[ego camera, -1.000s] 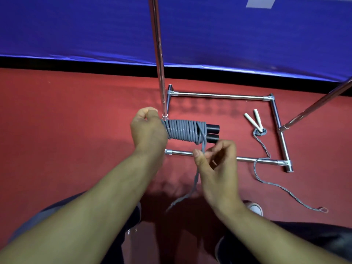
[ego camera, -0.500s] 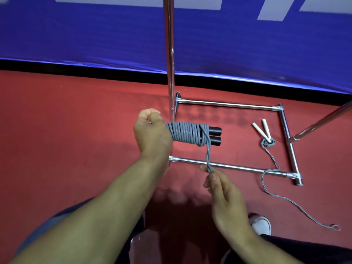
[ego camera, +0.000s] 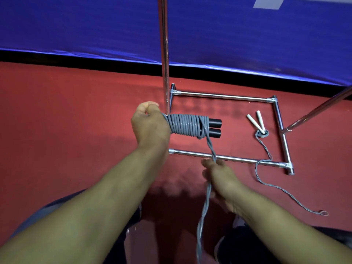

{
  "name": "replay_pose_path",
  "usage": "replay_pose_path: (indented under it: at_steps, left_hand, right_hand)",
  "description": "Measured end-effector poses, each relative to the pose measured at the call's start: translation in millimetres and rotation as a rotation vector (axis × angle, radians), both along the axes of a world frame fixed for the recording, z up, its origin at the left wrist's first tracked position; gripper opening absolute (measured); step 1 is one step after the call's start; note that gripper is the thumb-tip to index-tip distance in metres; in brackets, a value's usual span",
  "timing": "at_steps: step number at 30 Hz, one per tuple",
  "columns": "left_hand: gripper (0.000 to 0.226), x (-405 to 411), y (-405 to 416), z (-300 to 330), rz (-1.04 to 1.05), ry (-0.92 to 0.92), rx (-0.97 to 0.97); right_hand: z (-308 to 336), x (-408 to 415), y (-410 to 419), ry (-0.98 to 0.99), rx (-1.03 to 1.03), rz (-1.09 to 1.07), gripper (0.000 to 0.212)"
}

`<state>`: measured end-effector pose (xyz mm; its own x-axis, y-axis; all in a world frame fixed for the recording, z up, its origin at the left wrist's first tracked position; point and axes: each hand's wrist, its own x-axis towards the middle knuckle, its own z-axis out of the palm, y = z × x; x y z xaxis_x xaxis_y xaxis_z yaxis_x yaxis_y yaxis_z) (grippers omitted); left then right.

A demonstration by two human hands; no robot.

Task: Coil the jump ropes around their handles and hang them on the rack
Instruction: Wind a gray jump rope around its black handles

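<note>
Rope in thick grey (ego camera: 187, 125) is wound in tight turns around two black handles (ego camera: 215, 127), which lie side by side with their free ends poking out to the right of the coil. I hold this bundle above the red floor (ego camera: 66, 130), in front of the rack's upright pole (ego camera: 164, 54). My left hand (ego camera: 150, 123) is closed in a fist around the left end of the bundle, fingers curled over the top, thumb side up. From the right end of the coil a doubled grey tail (ego camera: 211, 149) runs down and toward me, crossing in front of the near bar of the rack base (ego camera: 238, 159). My right hand (ego camera: 222, 178) pinches that tail just below the bar, fingers curled round it, and the strands go on past my palm and hang down between my knees, out of the bottom of the view.

Inside the chrome rectangle of the rack base lies a second jump rope (ego camera: 262, 149), with two white handles (ego camera: 256, 121) close together and a thin grey cord in a small loop at their ends. Its cord passes over the near bar and trails across the floor to the right. A second slanted chrome pole (ego camera: 320, 109) rises from the right side of the base. Behind it all hangs a blue banner (ego camera: 76, 25).
</note>
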<state>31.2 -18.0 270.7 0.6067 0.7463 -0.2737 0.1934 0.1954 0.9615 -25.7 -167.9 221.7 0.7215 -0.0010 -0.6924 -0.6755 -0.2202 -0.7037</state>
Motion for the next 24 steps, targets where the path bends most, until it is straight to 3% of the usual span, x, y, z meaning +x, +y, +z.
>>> replay_pose_path:
  at_steps: [2, 4, 7, 10, 13, 15, 16, 22, 24]
  left_hand:
    - [0.026, -2, -2, -1, -0.001, 0.021, -0.041]
    - [0.025, -1, 1, -1, 0.018, 0.022, -0.060]
    - [0.026, 1, 5, -1, 0.034, 0.004, -0.030]
    - [0.026, 0, 7, -4, 0.049, 0.032, -0.038]
    - [0.025, 6, 20, -3, 0.138, 0.050, -0.141]
    - [0.025, 12, 30, 0, 0.193, 0.050, -0.166]
    - [0.025, 12, 33, 1, 0.211, 0.049, -0.158]
    - [0.026, 8, 34, 2, 0.185, 0.051, -0.116]
    - [0.027, 7, 31, 5, 0.147, 0.051, -0.080]
  right_hand:
    - [-2, -3, 7, 0.087, 0.112, -0.126, 0.022]
    - [0, -5, 12, 0.003, 0.245, -0.314, 0.020]
    - [9, -7, 11, 0.056, 0.410, -0.485, 0.021]
    - [16, -11, 6, 0.097, 0.243, -0.311, 0.045]
    - [19, -19, 0, -0.238, -0.017, -0.061, 0.055]
    - [18, -21, -5, -0.460, -0.073, 0.085, 0.047]
    - [15, -21, -6, -0.482, -0.073, 0.143, 0.042]
    - [24, -9, -15, -0.286, 0.096, 0.373, 0.023]
    - [24, -4, -21, -0.291, 0.058, 0.440, 0.017]
